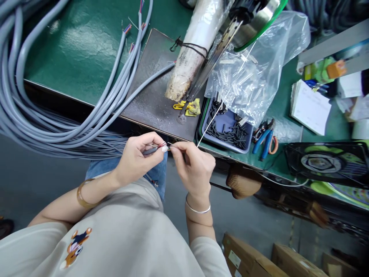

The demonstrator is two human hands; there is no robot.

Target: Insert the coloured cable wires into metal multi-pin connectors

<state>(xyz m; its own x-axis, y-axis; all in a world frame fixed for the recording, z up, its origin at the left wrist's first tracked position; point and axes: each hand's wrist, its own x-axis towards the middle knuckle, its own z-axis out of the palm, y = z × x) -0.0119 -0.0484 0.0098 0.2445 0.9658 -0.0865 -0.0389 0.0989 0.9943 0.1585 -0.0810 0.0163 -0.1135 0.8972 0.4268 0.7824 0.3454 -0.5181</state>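
My left hand (141,154) is closed on the end of a grey cable (149,151), whose thin coloured wires (160,146) fan out between thumb and forefinger. Close beside it, my right hand (191,163) is pinched at the tips of those wires; what lies between its fingers is too small to make out. A thin pale solder-like strand (211,120) runs from the green-rimmed reel (266,23) down to the back of my right hand. Above both hands, a soldering iron (198,77) points its tip down over a yellow piece (192,107) on the dark board (155,92).
Grey cables (77,130) loop along the left side of the bench. A blue tray (227,143) holds short black tubes, partly under a plastic bag (268,77) of clear parts. Blue-handled cutters (266,144), a paper pad (311,107) and a fan (325,161) lie rightward.
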